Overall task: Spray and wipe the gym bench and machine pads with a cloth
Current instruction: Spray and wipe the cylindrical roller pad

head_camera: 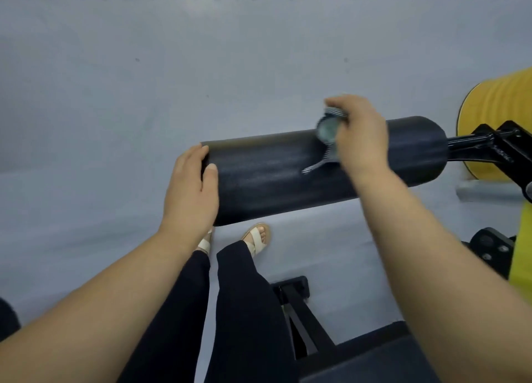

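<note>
The left hand (191,186) clasps the roller pad (273,178) at its 9 o'clock end, thumb on top and fingers wrapped over the end face. The right hand (361,136) is curled round a bunched striped cloth (335,113), pressed on the pad's top toward 2 o'clock, with a loose tail hanging toward 7 o'clock. Blur hides whether the round greenish shape in that grip is a bottle.

As I judge the risks:
- The pad may spin on its black arm (472,145) at 3 o'clock if the left grip slackens, so the cloth skids rather than scrubs.
- The dangling tail could snag.
- The underside, above the sandalled feet (257,237), may be missed.
</note>
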A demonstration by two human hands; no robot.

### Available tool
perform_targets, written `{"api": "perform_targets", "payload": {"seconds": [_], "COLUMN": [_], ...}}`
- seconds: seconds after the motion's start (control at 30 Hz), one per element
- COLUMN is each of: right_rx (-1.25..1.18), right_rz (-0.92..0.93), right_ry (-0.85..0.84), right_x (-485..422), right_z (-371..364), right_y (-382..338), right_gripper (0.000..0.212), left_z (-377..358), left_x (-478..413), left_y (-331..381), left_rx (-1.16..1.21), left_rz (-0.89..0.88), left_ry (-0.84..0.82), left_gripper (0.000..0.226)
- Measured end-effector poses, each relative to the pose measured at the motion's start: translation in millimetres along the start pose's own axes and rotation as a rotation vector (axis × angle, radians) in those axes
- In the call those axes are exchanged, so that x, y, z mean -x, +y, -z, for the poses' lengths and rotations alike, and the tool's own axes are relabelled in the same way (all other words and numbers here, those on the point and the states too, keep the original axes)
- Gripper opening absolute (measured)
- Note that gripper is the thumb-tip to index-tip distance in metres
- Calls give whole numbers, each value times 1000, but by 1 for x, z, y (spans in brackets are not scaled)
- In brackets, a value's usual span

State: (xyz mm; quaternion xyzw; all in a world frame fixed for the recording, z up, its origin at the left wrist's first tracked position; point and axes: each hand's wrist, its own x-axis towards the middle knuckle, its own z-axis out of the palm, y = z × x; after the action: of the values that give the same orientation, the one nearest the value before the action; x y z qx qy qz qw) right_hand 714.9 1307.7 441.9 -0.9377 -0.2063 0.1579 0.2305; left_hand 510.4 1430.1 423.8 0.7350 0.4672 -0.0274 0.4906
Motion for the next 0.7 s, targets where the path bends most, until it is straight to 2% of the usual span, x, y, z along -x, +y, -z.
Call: {"api": "perform_targets", "payload": {"seconds": [0.07,0.13,0.2,0.33,0.43,0.47,0.53,0.63,0.7], "right_rx": [199,264,231,8,-296,-355,-375,-251,-130], "right_rz": [-102,-142,-59,251,301,315,316,40,-132], "right_ry": [-59,-63,-65,-95,-195,-184,-45,205,285], "right_x": [-7,9,34,93,106,101,88,50,27], "right_z": [-4,-24,-52,-108,-112,-102,-77,-34,-3], "right_y": [13,1,-26,-92,-104,-99,-75,-10,33], "right_gripper": [44,49,50,31,36,40,43,42,43], "left_z": [2,4,4,8,14,15,12,-7,-24], "left_x": [10,19,22,18,14,14,18,24,24], "left_y": [-1,-6,-11,-8,-10,-12,-13,2,16], "left_rx": [-1,9,57,264,458,422,242,-100,-245], "left_rz": [-36,-61,-73,-17,112,107,45,-168,-293], "left_ry": [27,28,47,120,192,185,137,78,12], "left_gripper": [42,42,40,27,17,21,33,42,48]}}
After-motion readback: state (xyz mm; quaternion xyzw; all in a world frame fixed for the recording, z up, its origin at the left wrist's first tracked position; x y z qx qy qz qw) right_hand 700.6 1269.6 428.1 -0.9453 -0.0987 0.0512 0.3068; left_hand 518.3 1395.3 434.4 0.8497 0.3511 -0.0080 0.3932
